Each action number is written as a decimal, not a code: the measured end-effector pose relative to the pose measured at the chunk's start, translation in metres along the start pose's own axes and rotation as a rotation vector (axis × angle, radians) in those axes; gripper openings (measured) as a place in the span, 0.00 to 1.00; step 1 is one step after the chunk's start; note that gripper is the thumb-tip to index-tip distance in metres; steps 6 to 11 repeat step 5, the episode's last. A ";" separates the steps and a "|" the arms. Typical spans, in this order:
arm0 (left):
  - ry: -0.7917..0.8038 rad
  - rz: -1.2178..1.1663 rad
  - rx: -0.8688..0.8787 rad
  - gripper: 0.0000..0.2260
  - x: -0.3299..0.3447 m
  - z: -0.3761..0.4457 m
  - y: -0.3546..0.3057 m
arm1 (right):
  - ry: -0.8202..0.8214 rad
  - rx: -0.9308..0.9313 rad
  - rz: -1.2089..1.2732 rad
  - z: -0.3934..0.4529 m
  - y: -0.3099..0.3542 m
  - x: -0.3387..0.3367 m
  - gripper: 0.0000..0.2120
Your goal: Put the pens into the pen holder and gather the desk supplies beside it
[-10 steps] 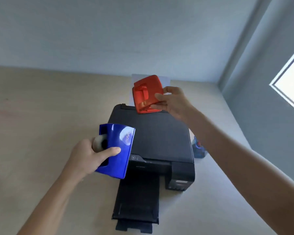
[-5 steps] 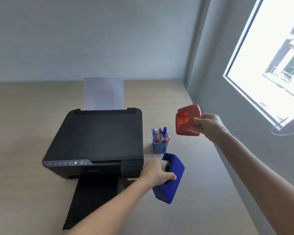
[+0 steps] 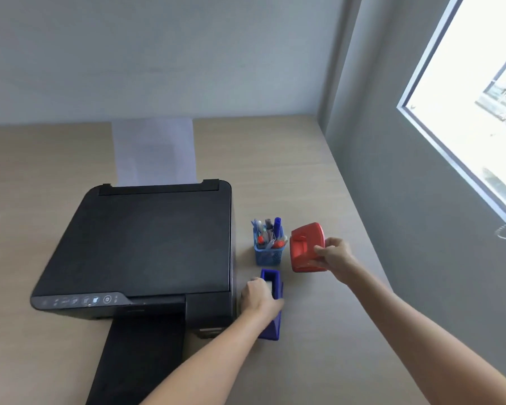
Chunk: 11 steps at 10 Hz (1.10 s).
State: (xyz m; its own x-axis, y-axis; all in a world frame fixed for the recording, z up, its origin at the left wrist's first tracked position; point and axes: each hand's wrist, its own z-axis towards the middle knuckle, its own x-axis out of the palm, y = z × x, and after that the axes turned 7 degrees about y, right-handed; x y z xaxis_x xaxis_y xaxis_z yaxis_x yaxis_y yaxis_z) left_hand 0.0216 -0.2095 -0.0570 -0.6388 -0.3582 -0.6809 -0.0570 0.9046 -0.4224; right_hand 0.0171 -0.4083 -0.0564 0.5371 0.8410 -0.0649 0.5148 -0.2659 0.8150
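A blue mesh pen holder (image 3: 268, 255) stands on the desk right of the printer, with several pens (image 3: 270, 232) upright in it. My left hand (image 3: 259, 298) grips a blue tape dispenser (image 3: 272, 305) that rests on the desk just in front of the holder. My right hand (image 3: 332, 255) holds a red hole punch (image 3: 306, 248) by its right side, low at the desk immediately right of the holder. I cannot tell whether the punch touches the desk.
A black printer (image 3: 146, 247) fills the middle left, with white paper (image 3: 154, 152) standing in its rear feed and its output tray (image 3: 138, 361) extended toward me. A grey wall with a bright window (image 3: 479, 97) runs along the desk's right edge.
Both hands swung right and down from over the printer. The blue tape dispenser now sits on the desk in front of the pen holder, and the red hole punch has dropped beside the holder.
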 end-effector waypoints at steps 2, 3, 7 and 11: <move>0.026 0.025 -0.048 0.31 0.017 0.011 -0.006 | -0.017 0.072 -0.041 0.022 -0.015 0.007 0.06; 0.038 0.035 -0.060 0.33 0.015 0.009 -0.008 | -0.052 0.099 -0.017 0.022 -0.021 0.005 0.07; 0.096 0.004 -0.038 0.39 0.013 -0.003 -0.006 | 0.003 0.081 -0.111 0.013 -0.021 -0.001 0.17; 0.096 0.004 -0.038 0.39 0.013 -0.003 -0.006 | 0.003 0.081 -0.111 0.013 -0.021 -0.001 0.17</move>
